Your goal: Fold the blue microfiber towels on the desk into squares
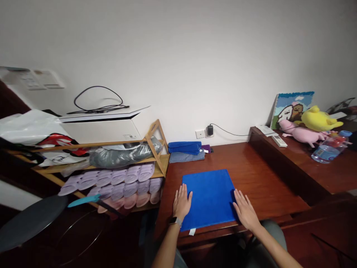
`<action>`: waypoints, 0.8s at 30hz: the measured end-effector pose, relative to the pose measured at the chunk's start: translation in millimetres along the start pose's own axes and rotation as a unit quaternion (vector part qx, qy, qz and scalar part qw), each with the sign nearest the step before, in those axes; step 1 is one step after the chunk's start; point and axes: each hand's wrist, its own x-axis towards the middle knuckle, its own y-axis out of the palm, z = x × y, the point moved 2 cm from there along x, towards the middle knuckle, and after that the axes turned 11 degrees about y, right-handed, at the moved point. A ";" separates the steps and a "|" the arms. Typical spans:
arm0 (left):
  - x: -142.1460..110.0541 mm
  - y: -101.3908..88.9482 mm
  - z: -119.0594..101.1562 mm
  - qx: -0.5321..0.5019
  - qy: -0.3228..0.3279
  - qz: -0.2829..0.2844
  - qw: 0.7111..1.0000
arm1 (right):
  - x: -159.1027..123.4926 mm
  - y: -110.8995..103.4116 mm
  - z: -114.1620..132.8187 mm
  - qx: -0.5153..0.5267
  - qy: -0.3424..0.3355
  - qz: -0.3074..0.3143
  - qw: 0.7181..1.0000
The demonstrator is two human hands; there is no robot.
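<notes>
A blue cloth point(209, 199), spread flat in a near-square, lies on the reddish-brown wooden table point(240, 160) in front of me. A small white tag point(192, 232) sticks out from its near edge. My left hand point(182, 203) rests flat over the cloth's left edge, fingers pointing away from me, with a watch on the wrist. At the right edge, my right hand point(245, 209) lies with fingers stretched out, its fingertips by the cloth's border. Neither hand grips anything.
Folded blue cloths point(184, 147) and a greyish-blue one point(187, 156) are stacked at the table's back left. A wooden rack point(157, 149) with slippers stands left. On the raised right surface are a pink plush toy point(299, 134), a bottle point(325, 153) and a remote point(279, 140).
</notes>
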 end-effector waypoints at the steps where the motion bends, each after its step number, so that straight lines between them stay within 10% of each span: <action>1: -0.2 -1.0 1.9 0.002 0.002 -0.004 1.000 | -5.7 2.0 -0.8 -0.005 -0.002 0.008 1.000; 6: 4.8 -17.7 -33.1 0.001 0.067 -0.037 0.997 | -13.7 9.1 -0.2 -0.023 -0.002 0.020 1.000; 12: 16.7 -13.7 -196.0 -0.102 0.235 -0.008 0.967 | -12.2 11.0 -1.2 -0.025 -0.011 0.028 0.999; 15: 9.4 -1.6 -234.6 -0.134 0.269 0.034 0.953 | -13.1 12.2 -2.6 -0.026 -0.023 0.034 0.999; 18: -9.7 2.5 -197.4 -0.114 0.221 0.049 0.967 | -13.4 13.3 -3.2 -0.022 -0.017 0.024 0.999; 24: -63.8 -14.0 -36.3 -0.003 0.004 0.047 0.999 | -14.2 15.1 -3.8 -0.010 -0.004 0.015 1.000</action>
